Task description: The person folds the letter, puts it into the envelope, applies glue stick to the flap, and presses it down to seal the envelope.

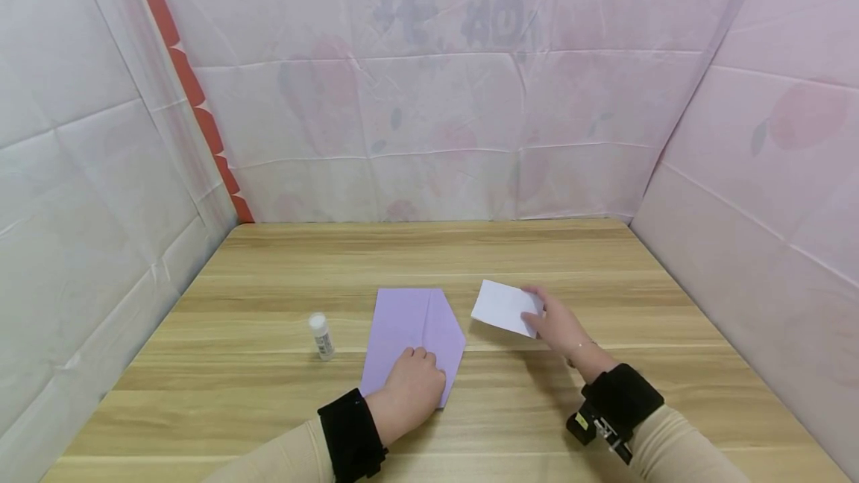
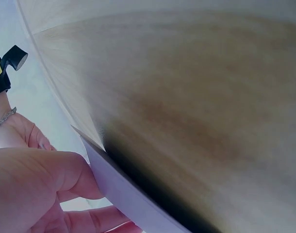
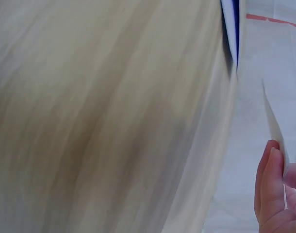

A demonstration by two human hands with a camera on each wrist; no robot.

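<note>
A wooden table [image 1: 268, 393] bears a lilac folded sheet [image 1: 416, 326] — a small white tube [image 1: 321, 335] stands beside it.

Head camera looks down over the table [image 1: 268, 393]; wrist cameras skim it closely.
</note>
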